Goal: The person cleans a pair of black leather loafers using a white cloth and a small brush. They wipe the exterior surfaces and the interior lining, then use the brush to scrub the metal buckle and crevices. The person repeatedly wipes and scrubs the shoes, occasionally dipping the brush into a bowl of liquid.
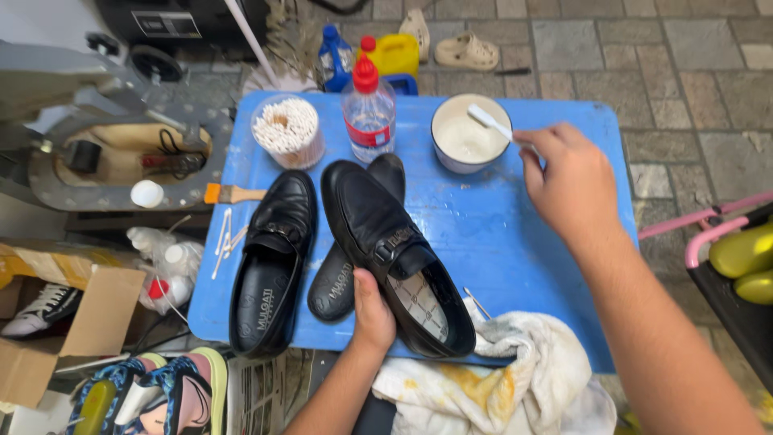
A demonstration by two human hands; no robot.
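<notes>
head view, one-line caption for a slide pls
Left hand steadies a black loafer on a blue table while the right hand dips a brush into a white bowl.

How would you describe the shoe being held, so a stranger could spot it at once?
On the blue table lie two black loafers. The held shoe is the right-hand one, gripped at its opening by the left hand. Unlike its neighbour, it rests atop a loose insole.

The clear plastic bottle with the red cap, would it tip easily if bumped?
Probably yes: the bottle stands tall and narrow on the blue table. It looks partly filled, so likely light. Being round, it would probably roll once down.
</notes>
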